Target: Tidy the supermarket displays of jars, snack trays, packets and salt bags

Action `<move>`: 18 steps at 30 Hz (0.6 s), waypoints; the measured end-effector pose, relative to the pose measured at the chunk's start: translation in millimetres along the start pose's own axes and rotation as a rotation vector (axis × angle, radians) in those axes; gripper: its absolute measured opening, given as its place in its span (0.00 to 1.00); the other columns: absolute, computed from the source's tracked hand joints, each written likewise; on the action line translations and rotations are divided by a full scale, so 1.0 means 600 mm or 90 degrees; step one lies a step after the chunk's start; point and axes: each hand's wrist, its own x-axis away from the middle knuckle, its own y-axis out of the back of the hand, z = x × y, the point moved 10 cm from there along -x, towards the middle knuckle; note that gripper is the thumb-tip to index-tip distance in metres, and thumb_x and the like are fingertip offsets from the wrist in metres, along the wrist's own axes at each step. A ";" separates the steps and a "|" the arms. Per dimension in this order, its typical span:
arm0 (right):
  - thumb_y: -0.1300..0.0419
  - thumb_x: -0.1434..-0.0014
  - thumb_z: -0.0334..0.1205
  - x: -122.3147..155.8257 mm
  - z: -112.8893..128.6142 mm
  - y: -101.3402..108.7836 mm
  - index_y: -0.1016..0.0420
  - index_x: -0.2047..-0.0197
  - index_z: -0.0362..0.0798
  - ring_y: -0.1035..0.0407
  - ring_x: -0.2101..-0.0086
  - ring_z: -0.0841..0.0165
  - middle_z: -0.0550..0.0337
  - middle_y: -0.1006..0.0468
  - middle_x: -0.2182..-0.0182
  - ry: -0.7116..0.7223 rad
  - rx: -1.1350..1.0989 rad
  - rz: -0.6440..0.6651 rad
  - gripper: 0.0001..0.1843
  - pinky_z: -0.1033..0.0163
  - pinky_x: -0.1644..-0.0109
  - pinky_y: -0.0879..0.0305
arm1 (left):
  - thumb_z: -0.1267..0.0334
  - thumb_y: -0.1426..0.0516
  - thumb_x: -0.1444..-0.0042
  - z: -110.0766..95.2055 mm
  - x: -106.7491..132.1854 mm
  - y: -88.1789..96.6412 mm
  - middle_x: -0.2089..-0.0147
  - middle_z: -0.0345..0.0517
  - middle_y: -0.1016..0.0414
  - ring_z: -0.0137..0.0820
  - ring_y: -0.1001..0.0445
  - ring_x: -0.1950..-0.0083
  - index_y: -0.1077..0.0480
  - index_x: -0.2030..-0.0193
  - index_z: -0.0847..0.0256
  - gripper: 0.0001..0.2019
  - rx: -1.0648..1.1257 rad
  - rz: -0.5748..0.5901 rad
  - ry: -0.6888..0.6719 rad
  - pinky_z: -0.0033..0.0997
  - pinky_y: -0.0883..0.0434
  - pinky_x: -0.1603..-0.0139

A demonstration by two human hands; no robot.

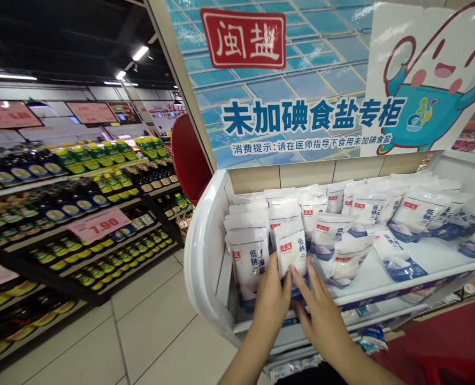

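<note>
At the front left of a white display shelf, both my hands are on one upright white bag of salt with a red label and blue print. My left hand grips its lower left side, the thumb at the front. My right hand takes the lower right side, its fingers somewhat apart and pressed against the front and edge. The bag's bottom is mostly hidden by my fingers. Close on the left stands a row of similar salt bags. Behind and to the right are several more, some leaning and one lying flat.
A large blue sign rises behind the shelf. Smaller packets sit on a lower tier. Across the tiled floor on the left, bottle shelves carry price cards. Something red is at the lower right.
</note>
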 end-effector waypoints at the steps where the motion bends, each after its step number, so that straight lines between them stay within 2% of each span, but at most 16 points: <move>1: 0.51 0.33 0.30 -0.003 -0.002 -0.012 0.55 0.25 0.62 0.51 0.32 0.47 0.52 0.63 0.26 -0.013 0.007 0.018 0.38 0.40 0.38 0.33 | 0.61 0.47 0.34 -0.002 0.007 0.005 0.38 0.59 0.28 0.44 0.25 0.40 0.40 0.33 0.60 0.23 -0.022 -0.029 -0.006 0.45 0.26 0.44; 3: 0.50 0.34 0.32 -0.009 -0.009 -0.032 0.56 0.25 0.64 0.49 0.33 0.44 0.52 0.66 0.26 -0.045 0.003 0.048 0.38 0.38 0.41 0.31 | 0.62 0.47 0.33 -0.016 0.027 0.020 0.31 0.57 0.35 0.42 0.29 0.35 0.46 0.28 0.57 0.28 -0.085 -0.101 -0.052 0.43 0.26 0.40; 6: 0.43 0.36 0.36 -0.021 -0.025 -0.057 0.49 0.27 0.67 0.44 0.36 0.37 0.54 0.67 0.26 -0.109 -0.007 0.091 0.38 0.34 0.44 0.31 | 0.69 0.47 0.34 -0.064 0.070 0.033 0.30 0.53 0.36 0.40 0.33 0.32 0.40 0.30 0.55 0.26 -0.208 -0.191 -0.223 0.40 0.28 0.37; 8: 0.42 0.38 0.32 -0.029 -0.030 -0.065 0.43 0.29 0.68 0.45 0.36 0.37 0.57 0.64 0.26 -0.135 -0.021 0.114 0.38 0.32 0.41 0.34 | 0.74 0.48 0.36 -0.087 0.091 0.025 0.34 0.52 0.31 0.38 0.31 0.34 0.35 0.34 0.57 0.24 -0.252 -0.185 -0.318 0.37 0.27 0.37; 11: 0.42 0.43 0.27 -0.030 -0.019 -0.053 0.42 0.29 0.63 0.55 0.32 0.40 0.58 0.59 0.26 -0.096 -0.075 0.135 0.41 0.33 0.34 0.42 | 0.74 0.50 0.36 -0.083 0.087 0.009 0.40 0.54 0.25 0.37 0.25 0.40 0.34 0.36 0.62 0.22 -0.283 -0.117 -0.304 0.36 0.23 0.43; 13: 0.39 0.43 0.28 -0.017 -0.009 -0.020 0.42 0.28 0.60 0.53 0.32 0.43 0.55 0.51 0.28 -0.034 -0.113 0.134 0.42 0.36 0.34 0.41 | 0.73 0.51 0.36 -0.075 0.080 0.005 0.41 0.55 0.24 0.37 0.24 0.41 0.34 0.37 0.64 0.21 -0.293 -0.086 -0.272 0.36 0.22 0.44; 15: 0.38 0.41 0.30 0.004 -0.013 0.037 0.37 0.31 0.62 0.39 0.37 0.49 0.55 0.35 0.34 0.026 -0.141 0.084 0.37 0.41 0.36 0.36 | 0.72 0.51 0.35 -0.073 0.077 0.001 0.41 0.55 0.24 0.38 0.24 0.41 0.33 0.38 0.64 0.20 -0.294 -0.067 -0.264 0.37 0.22 0.45; 16: 0.38 0.40 0.30 0.014 -0.024 0.075 0.33 0.35 0.64 0.34 0.41 0.52 0.56 0.28 0.40 0.045 -0.151 0.019 0.33 0.43 0.37 0.35 | 0.72 0.51 0.35 -0.071 0.075 0.000 0.42 0.55 0.23 0.38 0.23 0.42 0.32 0.39 0.63 0.19 -0.297 -0.062 -0.261 0.37 0.22 0.45; 18: 0.36 0.41 0.30 0.036 -0.078 0.164 0.27 0.42 0.65 0.29 0.48 0.55 0.57 0.22 0.50 0.011 -0.156 -0.190 0.27 0.45 0.39 0.35 | 0.70 0.50 0.35 -0.068 0.074 -0.004 0.44 0.54 0.22 0.39 0.22 0.44 0.30 0.42 0.62 0.16 -0.308 -0.058 -0.253 0.38 0.21 0.47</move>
